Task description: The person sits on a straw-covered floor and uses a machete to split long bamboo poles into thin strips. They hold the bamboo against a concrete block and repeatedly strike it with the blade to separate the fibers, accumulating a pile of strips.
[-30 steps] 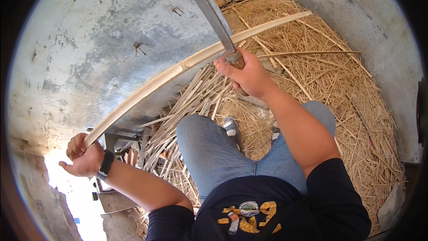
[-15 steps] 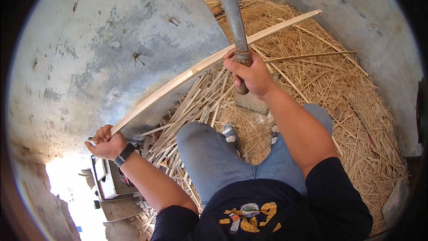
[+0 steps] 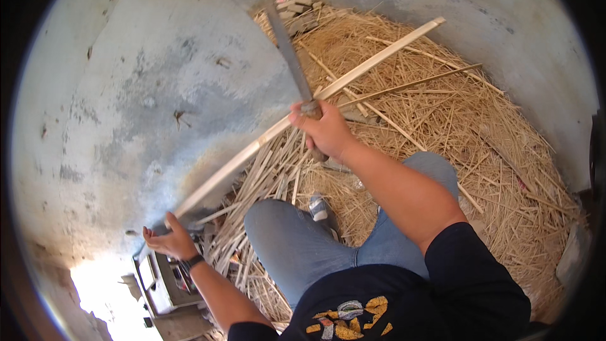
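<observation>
My right hand [image 3: 323,127] is wrapped round the handle of a machete [image 3: 290,50], whose long grey blade points up and away to the left. A long pale bamboo strip [image 3: 379,57] runs slantwise from my left hand to the far right, passing under the machete by its handle. At the strip's near left end is my left hand [image 3: 172,241], its thumb raised and its fingers apart. The strip's end lies at the thumb, and the fingers are not closed round it. A thinner brown strip [image 3: 420,83] extends to the right from beside my right hand.
Shavings and thin sticks [image 3: 505,151] cover the floor on the right. Split strips [image 3: 252,183] lie piled by my left knee. A bluish plastered wall [image 3: 145,88] rises close on the left. Bricks [image 3: 300,9] lie in the far corner; a box-like frame [image 3: 161,284] stands lower left.
My right hand and the machete have come lower and to the left. The fingers of my left hand have opened from round the bamboo strip's end. The whole view has shifted slightly.
</observation>
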`<action>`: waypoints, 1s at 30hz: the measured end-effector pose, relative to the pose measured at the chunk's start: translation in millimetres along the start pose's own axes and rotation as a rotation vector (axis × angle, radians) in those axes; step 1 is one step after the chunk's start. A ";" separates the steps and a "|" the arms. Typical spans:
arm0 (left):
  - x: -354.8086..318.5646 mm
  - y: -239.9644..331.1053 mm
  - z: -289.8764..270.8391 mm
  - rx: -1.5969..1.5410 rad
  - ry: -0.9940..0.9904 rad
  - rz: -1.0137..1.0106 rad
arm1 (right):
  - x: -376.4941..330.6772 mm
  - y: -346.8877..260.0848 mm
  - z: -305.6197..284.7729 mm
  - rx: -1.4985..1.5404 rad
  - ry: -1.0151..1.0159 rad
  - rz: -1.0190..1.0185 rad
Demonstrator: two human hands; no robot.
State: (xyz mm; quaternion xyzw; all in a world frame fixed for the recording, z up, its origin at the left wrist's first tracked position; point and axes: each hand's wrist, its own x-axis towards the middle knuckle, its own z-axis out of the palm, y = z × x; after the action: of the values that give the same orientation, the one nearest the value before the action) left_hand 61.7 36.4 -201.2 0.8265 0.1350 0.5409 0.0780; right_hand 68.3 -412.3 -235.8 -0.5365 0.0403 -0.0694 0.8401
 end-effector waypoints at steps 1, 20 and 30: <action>1.5 9.7 -13.5 0.143 0.086 0.436 | 2.0 4.3 -0.7 -0.024 -0.014 -0.009; -78.3 65.3 -92.1 -0.066 -0.965 0.480 | -38.6 1.9 35.0 -0.196 -0.393 0.039; -56.7 -54.0 -130.9 0.004 -0.829 0.413 | -21.7 -15.1 3.1 -1.210 -0.321 -0.567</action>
State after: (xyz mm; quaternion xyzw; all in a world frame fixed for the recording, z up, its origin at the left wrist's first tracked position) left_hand -87.0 68.1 -212.8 0.9828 -0.0740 0.1686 0.0142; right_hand 46.2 -412.3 -221.0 -0.9047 -0.1948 -0.1715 0.3378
